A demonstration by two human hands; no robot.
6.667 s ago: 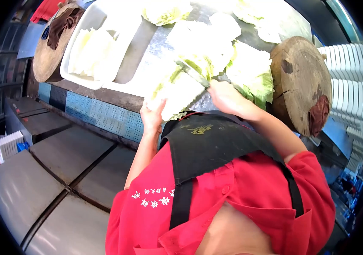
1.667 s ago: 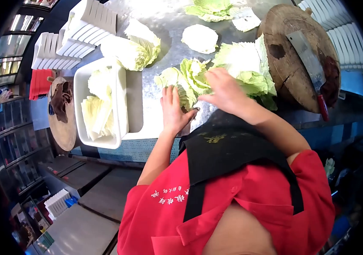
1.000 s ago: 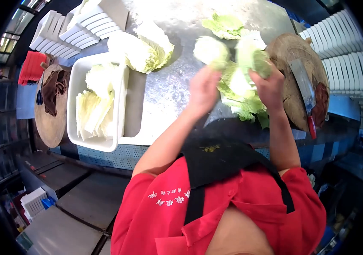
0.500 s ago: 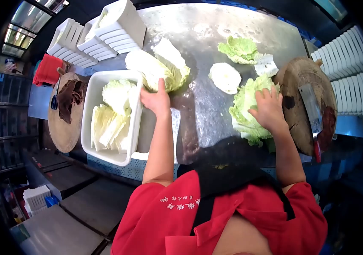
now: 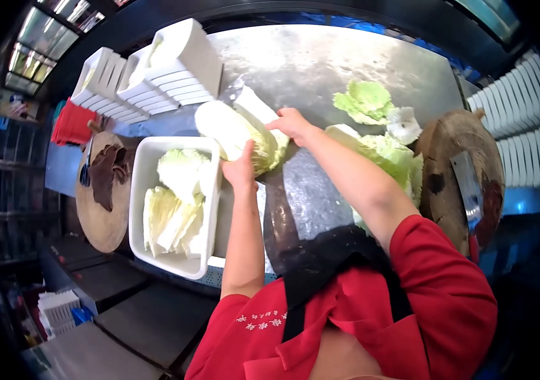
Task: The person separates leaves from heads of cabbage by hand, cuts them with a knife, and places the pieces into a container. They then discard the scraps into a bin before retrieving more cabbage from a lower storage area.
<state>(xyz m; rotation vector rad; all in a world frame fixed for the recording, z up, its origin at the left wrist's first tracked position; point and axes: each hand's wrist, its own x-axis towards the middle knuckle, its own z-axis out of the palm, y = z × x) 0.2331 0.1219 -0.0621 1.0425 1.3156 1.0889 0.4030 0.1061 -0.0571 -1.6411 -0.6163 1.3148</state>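
A pale Chinese cabbage (image 5: 226,126) lies on the steel table, with one outer leaf (image 5: 254,104) standing away from its side. My left hand (image 5: 240,170) is closed on the cabbage's near end, thumb up along it. On the right side of the cabbage, my right hand (image 5: 292,125) pinches the edge of the loose outer leaf; its fingertips are partly hidden. Just left of my left hand stands a white plastic tub (image 5: 136,202) holding several cabbage leaves (image 5: 181,172). Green outer leaves (image 5: 400,158) lie beyond my right forearm, partly covered by it.
At right, a round chopping block (image 5: 438,142) carries a cleaver (image 5: 466,180). Another block (image 5: 102,225) with dark brown pieces stands at left. Stacked white containers (image 5: 184,60) rise at the back left. A green leaf (image 5: 365,101) lies on the steel table (image 5: 282,57).
My right hand has left the green leaves at right and crossed over to the cabbage, gripping its outer leaf. My left hand has closed onto the cabbage's near end. The camera view has shifted.
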